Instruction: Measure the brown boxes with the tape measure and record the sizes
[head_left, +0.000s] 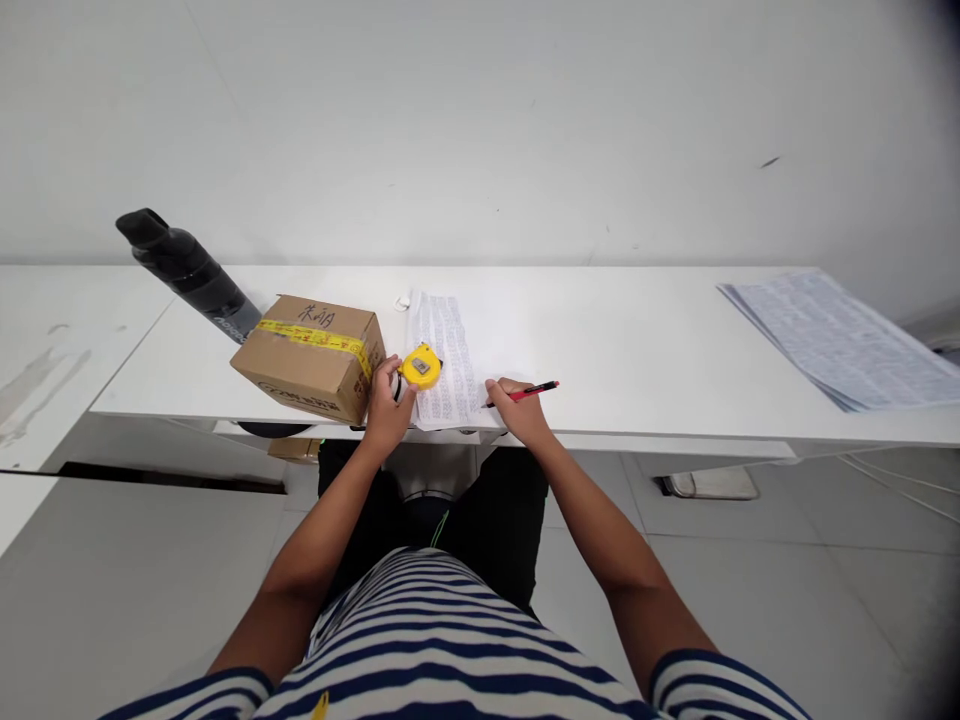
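Observation:
A red and black pen (534, 391) is pinched in my right hand (521, 410), its tip close to the right side of a printed paper sheet (452, 345). On that sheet's left part lies a yellow tape measure (421, 367) with a dark wrist strap. My left hand (386, 408) has its thumb and fingers closed about the left side of the tape measure. Just left of this hand, touching or nearly touching it, sits a closed cardboard box (307, 360) with yellow printed tape and black handwriting on top.
Behind the box a tall black bottle (195, 280) stands near the wall. A small white object (402, 302) lies beside the sheet's far edge. More printed sheets (840, 340) are stacked at the right of the white table (637, 350). A power strip (712, 484) rests on the floor.

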